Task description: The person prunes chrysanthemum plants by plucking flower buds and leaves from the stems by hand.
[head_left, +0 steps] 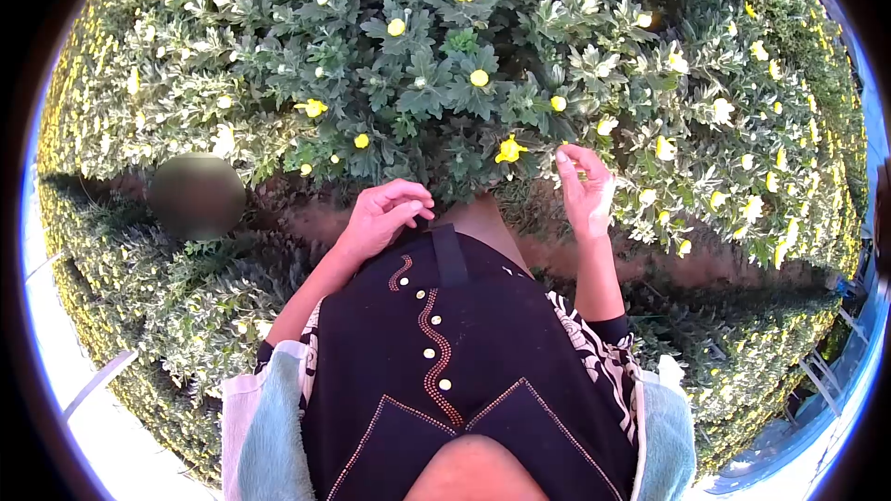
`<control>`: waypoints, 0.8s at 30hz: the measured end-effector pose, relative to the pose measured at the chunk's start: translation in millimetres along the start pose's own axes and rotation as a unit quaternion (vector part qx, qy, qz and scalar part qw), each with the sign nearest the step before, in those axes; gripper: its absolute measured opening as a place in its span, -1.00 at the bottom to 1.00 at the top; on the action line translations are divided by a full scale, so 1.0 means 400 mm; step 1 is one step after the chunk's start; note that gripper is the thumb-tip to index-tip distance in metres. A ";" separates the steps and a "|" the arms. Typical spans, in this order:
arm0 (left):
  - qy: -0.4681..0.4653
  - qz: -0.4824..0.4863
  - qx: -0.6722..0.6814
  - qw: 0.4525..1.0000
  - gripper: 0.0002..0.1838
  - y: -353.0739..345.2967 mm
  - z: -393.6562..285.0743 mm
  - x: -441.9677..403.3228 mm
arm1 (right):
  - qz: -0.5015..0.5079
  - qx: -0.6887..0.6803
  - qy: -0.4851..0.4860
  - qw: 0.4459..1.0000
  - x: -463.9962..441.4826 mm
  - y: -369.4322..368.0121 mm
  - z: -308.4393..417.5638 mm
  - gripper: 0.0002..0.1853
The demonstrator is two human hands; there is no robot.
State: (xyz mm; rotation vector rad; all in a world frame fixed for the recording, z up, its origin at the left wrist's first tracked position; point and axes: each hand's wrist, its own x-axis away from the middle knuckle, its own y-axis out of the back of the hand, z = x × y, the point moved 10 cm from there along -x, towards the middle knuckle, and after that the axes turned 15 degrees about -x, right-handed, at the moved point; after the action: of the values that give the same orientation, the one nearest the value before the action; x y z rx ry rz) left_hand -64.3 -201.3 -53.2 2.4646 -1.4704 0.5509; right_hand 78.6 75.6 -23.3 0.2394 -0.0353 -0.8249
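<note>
My left hand (pixel 382 216) is in front of my dark top (pixel 371 315), close to the lower edge of the leafy plants, its fingers curled; whether anything is between them is hidden. My right hand (pixel 587 190) is raised at the plants' near edge, thumb and index finger close together, with something tiny and yellow at the tips, too small to make out. Just left of that hand, an open yellow flower (pixel 510 149) stands among green leaves. A smaller yellow bloom (pixel 558 103) is above it, and another yellow flower (pixel 361 141) is above my left hand.
Dense rows of plants (pixel 427 65) with yellow and pale buds fill the area ahead. A strip of brown soil (pixel 668 264) runs crosswise near me, with more plants (pixel 213 297) behind it on both sides. A round blurred patch covers part of the left side.
</note>
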 end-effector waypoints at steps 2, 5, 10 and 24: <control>0.008 -0.016 0.015 1.000 -0.81 0.066 0.026 0.044 | 0.012 -0.026 -0.025 0.999 0.006 -0.058 0.044 -0.86; 0.031 -0.055 0.043 0.997 -0.81 0.179 0.060 0.120 | 0.044 -0.041 -0.047 0.997 0.026 -0.183 0.131 -0.88; 0.090 -0.094 0.064 0.989 -0.82 0.345 0.115 0.211 | 0.253 -0.046 -0.126 0.958 0.125 -0.481 0.161 -0.90; -0.078 -0.286 -0.021 0.955 -0.79 0.610 0.140 0.081 | 0.296 0.068 -0.228 0.925 0.199 -0.860 -0.074 -0.61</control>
State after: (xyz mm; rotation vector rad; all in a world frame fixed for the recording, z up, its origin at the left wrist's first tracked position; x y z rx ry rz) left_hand -253.7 -364.2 -91.3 2.7661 -0.7242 0.2080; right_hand -112.2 -201.3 -134.4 0.1478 -0.5792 -0.2575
